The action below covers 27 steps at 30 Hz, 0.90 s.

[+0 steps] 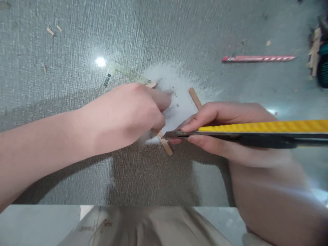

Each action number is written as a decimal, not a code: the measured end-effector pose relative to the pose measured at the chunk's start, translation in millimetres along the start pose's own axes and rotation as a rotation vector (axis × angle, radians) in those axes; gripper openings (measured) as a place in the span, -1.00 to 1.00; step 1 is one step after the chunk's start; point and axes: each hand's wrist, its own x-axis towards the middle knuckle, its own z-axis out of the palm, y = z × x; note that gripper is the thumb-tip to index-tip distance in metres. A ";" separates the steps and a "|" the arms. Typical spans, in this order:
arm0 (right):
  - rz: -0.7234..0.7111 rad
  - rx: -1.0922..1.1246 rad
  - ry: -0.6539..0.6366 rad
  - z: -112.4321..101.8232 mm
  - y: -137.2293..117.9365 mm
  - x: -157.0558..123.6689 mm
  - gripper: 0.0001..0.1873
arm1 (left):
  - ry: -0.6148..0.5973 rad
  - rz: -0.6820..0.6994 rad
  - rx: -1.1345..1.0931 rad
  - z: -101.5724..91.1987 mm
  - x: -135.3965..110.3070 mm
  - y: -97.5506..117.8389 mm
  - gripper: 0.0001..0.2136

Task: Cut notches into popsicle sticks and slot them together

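Note:
My left hand (133, 112) is closed, its fingers pressing down on a wooden craft stick (165, 145) that lies on the grey textured table (77, 51). My right hand (225, 130) grips a yellow and black utility knife (256, 131), its blade tip touching that stick just right of my left fingers. A second wooden stick (194, 98) pokes out above my right hand. A clear plastic ruler (125, 73) lies just beyond my left hand, partly hidden by it.
A red and white striped stick (258, 58) lies at the far right. Wooden pieces and a dark teal object (320, 54) sit at the right edge. Small wood chips (51, 31) are scattered at the far left. The table's near edge runs along the bottom.

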 end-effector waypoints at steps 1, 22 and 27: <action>-0.002 0.003 -0.013 0.1 0.6 -0.7 -0.95 | 0.007 0.010 0.003 0.2 -0.2 -0.2 -0.62; -0.146 -0.249 -0.139 5.6 -6.0 2.2 -0.86 | 0.028 -0.051 -0.050 -0.5 2.7 2.9 -0.69; -0.084 -0.035 -0.084 4.8 1.3 -2.3 -0.91 | 0.023 -0.026 -0.047 -0.3 2.8 2.5 -0.68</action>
